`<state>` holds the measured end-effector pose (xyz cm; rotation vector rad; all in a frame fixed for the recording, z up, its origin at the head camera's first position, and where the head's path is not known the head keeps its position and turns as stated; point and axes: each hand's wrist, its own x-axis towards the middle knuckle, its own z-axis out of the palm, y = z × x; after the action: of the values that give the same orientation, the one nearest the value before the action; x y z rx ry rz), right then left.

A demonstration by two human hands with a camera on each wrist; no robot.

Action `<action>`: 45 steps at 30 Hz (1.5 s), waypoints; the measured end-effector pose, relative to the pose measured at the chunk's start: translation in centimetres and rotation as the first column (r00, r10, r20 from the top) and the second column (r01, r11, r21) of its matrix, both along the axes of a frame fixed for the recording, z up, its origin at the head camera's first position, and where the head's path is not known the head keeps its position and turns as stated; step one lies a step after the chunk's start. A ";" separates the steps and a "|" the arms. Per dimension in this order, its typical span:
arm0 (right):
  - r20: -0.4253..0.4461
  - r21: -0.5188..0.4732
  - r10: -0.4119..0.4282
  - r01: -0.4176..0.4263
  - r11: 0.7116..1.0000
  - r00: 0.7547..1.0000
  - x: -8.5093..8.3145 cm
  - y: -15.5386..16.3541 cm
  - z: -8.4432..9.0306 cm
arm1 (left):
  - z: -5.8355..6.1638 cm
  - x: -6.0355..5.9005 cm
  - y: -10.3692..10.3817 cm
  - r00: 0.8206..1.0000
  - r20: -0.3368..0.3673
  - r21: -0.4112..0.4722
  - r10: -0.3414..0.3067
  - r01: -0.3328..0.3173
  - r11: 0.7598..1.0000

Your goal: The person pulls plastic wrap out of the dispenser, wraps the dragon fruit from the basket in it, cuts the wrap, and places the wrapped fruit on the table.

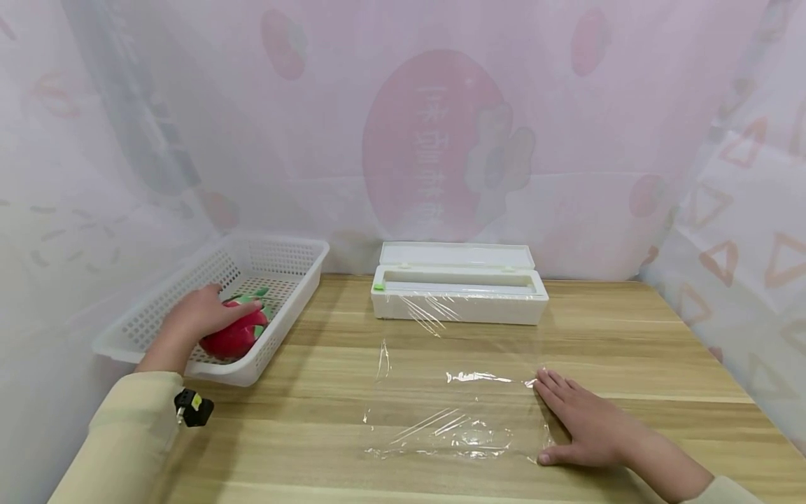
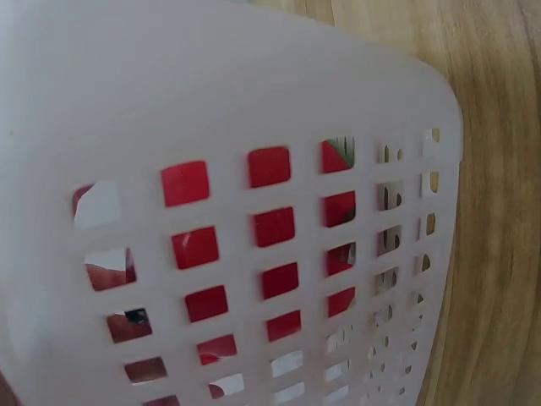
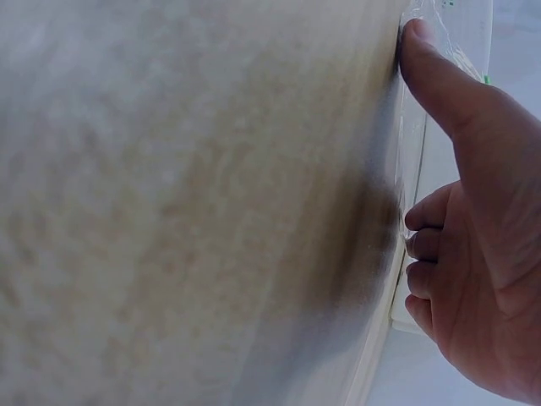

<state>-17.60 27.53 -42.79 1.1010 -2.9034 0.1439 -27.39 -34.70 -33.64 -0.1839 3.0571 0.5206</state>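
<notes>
My left hand (image 1: 200,313) reaches into a white perforated basket (image 1: 292,308) and grips a red dragon fruit (image 1: 233,339) with green scales, thumb laid across its top. Through the basket's holes the left wrist view shows the red dragon fruit (image 2: 273,227); most of that hand is hidden there. A sheet of clear plastic wrap (image 1: 466,420) lies on the table, running from a white wrap dispenser box (image 1: 460,309). My right hand (image 1: 585,423) rests at the sheet's right edge, thumb and fingertips touching it, fingers extended.
The dispenser's lid (image 1: 456,254) stands raised at the back, and a green piece (image 1: 378,287) sits at its left end. Patterned cloth (image 1: 453,140) hangs behind and at both sides. The wooden table (image 1: 630,336) extends right of the box.
</notes>
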 end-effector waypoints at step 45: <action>0.013 -0.016 -0.012 0.012 1.000 1.000 0.0 0.1 -0.1 | -1.1 -1.9 0.3 0.984 0.176 -0.044 0.013 -0.005 0.999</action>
<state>-17.61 27.59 -42.89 1.0838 -2.9146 0.1737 -29.27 -34.44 -34.75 -0.2318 2.8979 0.4147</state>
